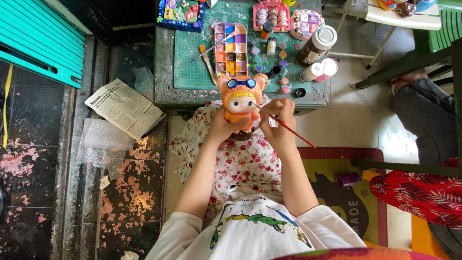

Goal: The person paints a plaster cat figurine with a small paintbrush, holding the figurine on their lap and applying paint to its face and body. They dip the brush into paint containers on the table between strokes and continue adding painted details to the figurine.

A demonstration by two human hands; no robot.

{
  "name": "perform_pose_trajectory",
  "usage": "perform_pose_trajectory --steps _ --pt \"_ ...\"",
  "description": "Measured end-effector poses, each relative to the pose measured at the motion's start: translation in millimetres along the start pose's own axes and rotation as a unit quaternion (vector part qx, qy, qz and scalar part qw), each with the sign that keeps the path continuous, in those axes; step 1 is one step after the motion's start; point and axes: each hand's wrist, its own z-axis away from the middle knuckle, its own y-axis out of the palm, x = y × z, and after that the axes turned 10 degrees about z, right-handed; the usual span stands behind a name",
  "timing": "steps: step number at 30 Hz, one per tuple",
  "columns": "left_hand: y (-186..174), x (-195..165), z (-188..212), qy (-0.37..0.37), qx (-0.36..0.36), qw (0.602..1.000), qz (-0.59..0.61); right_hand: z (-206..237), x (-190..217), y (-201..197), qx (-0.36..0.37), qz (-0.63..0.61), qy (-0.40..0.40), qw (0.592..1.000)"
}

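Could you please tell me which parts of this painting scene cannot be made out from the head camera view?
- Figurine: its base and left side are hidden by the left hand.
- Brush: the tip at the figurine's face is too small to show any paint colour; the right hand covers part of the handle.
- Painted pieces at the table's far end: cut off by the top edge.
- Newspaper: print too small to read.

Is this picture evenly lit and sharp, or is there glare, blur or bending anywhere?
Head view: soft, even daylight with faint shadows; the orange figurine and the thin brush in the right hand look sharp, the left hand too; slight glare on the pale floor tiles; wide-lens bending curves the teal shutter and the table edges.
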Motion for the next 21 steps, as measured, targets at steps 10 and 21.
perform_pose_trajectory --steps 10,21 --pt "-1.1 -1.1 -0.2 -0.009 0.001 1.0 0.002 1.9 -0.5 0.6 -0.009 -0.003 -0.004 1.0" --pt "-1.3 -0.5 -0.8 0.019 0.015 1.0 0.003 4.4 1.7 -0.2 0.006 -0.017 0.025 1.0"
